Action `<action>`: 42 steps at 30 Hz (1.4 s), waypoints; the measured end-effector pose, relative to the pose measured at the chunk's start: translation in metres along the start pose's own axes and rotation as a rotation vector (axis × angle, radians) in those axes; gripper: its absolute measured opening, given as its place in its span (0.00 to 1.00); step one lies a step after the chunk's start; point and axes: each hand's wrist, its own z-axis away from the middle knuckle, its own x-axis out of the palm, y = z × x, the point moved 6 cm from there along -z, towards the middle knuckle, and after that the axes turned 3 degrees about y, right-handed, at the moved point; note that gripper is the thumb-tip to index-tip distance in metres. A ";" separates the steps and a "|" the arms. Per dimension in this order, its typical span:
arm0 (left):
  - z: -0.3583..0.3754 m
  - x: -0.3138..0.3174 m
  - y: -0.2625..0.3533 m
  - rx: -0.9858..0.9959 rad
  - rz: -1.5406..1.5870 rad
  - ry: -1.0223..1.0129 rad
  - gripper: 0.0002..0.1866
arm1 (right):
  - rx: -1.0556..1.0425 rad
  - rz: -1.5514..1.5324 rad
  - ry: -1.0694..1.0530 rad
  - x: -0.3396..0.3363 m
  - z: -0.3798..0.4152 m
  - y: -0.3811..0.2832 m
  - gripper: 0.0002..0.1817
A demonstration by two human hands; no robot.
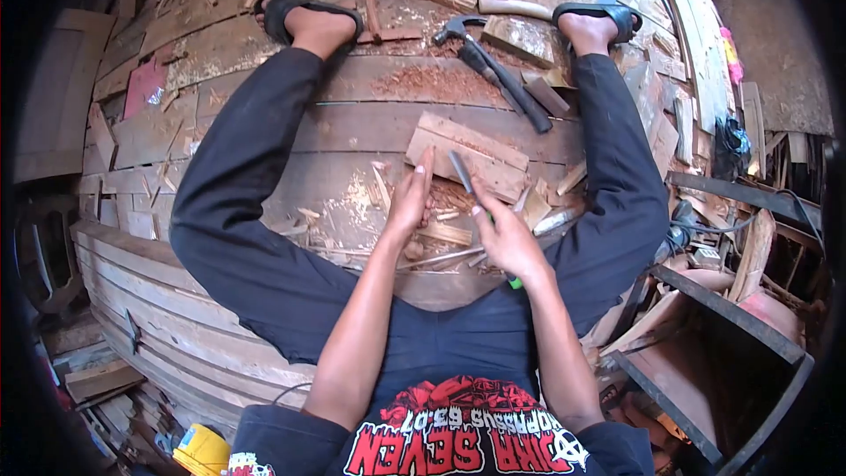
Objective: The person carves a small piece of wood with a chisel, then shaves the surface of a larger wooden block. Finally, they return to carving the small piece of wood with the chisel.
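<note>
My right hand is wrapped round the green handle of a chisel. The chisel's narrow grey blade slants up and left over a wooden block, which has a long groove with reddish shavings in it. At the block's near left side is my left hand, its thumb lying along the wood and its other fingers curled at the edge, partly hidden. Just beyond the block, a claw hammer lies on the plank floor, its head pointing away to the left.
Wood offcuts lie between my sandalled feet, beside a pale wooden handle. Shavings litter the planks. On the right stands a dark-framed open box; stacked boards and a yellow container are on the left.
</note>
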 end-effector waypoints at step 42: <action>-0.027 -0.013 -0.008 0.339 -0.432 0.164 0.29 | 0.297 0.462 -0.353 0.030 -0.048 -0.056 0.32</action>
